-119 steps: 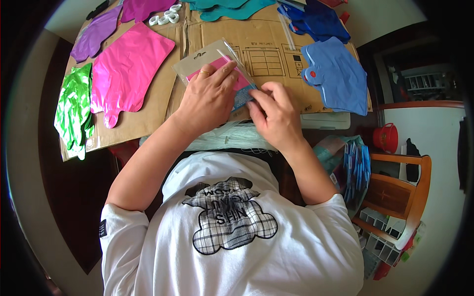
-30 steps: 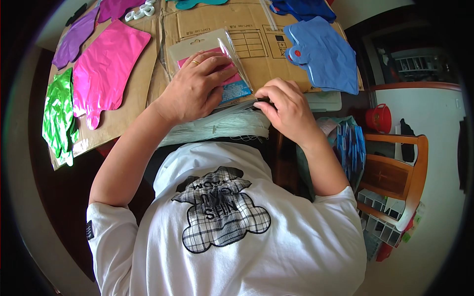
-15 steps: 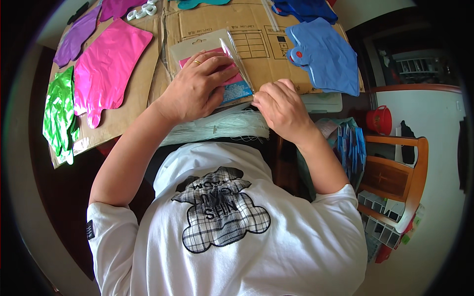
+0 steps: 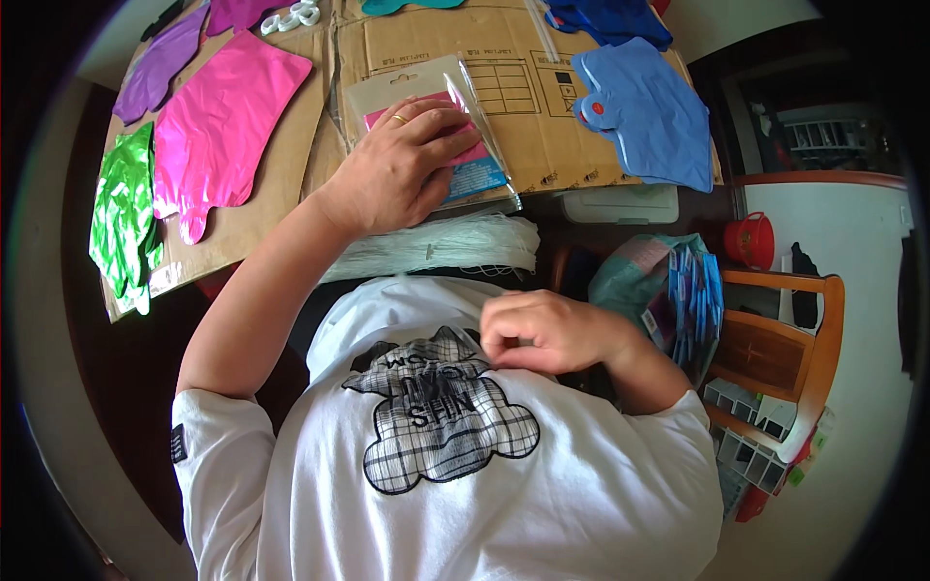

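A flat clear plastic package (image 4: 481, 118) with a hang hole at its top lies at the table's near edge. Pink and blue show inside it. My left hand (image 4: 402, 160), a ring on one finger, lies over the package with bent fingers pressed on it, holding it down. My right hand (image 4: 538, 331) is away from the package, in front of my shirt, with its fingers curled together. Whatever the right fingers may pinch is too small or blurred to make out. Below the package, a bundle of whitish strands (image 4: 436, 247) lies along the table edge.
Flat foil balloons lie on the cardboard (image 4: 426, 44): pink (image 4: 232, 126), green (image 4: 124, 213), purple (image 4: 160, 68) and light blue (image 4: 644, 111). To the right are a bag of blue packets (image 4: 693, 300), a wooden chair (image 4: 765, 344) and a red bucket (image 4: 749, 240).
My right hand has moved from the package's lower right corner down toward my shirt. My left hand stays on the package. The whole view has shifted slightly.
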The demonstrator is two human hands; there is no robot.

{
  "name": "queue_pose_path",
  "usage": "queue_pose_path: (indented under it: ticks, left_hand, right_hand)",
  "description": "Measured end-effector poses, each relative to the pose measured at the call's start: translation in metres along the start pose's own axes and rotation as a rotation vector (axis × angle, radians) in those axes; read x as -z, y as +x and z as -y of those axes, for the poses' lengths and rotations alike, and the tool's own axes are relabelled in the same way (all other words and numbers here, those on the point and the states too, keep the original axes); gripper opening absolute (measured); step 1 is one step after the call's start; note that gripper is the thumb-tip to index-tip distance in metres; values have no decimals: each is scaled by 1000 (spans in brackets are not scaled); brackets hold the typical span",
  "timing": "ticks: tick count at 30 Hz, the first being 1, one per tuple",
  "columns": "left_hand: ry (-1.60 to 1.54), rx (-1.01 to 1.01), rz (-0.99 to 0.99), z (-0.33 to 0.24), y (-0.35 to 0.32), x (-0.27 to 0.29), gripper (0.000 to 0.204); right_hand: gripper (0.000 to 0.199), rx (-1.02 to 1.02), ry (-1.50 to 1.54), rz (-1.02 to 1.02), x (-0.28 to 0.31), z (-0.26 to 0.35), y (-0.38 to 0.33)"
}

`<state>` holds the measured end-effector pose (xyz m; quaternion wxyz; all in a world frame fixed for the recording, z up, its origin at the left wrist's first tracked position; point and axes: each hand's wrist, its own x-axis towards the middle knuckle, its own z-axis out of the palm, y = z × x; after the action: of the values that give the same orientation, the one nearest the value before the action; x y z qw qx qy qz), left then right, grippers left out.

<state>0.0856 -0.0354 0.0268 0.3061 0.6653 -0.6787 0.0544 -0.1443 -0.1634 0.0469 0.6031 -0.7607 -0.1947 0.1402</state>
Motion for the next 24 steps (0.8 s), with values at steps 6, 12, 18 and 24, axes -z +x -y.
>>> queue_pose_path:
  ticks: [6,12,18,24]
  left_hand:
    - [-53,23,32,0,-1,4,40]
    - [-105,38,48,8,-8,15,33]
    - [-81,-5,-58,6,-12,22,23]
    - [-153,67,-140,-6,-32,39,14]
  right_hand:
    - [8,-576,-44,-380,34,-128,-15]
    - [25,-259,-954,-1007,75,-241,80]
    - [26,-403,-1017,-1069,85,-254,113]
    - [28,-427,-1028,-1059,92,-258,118]
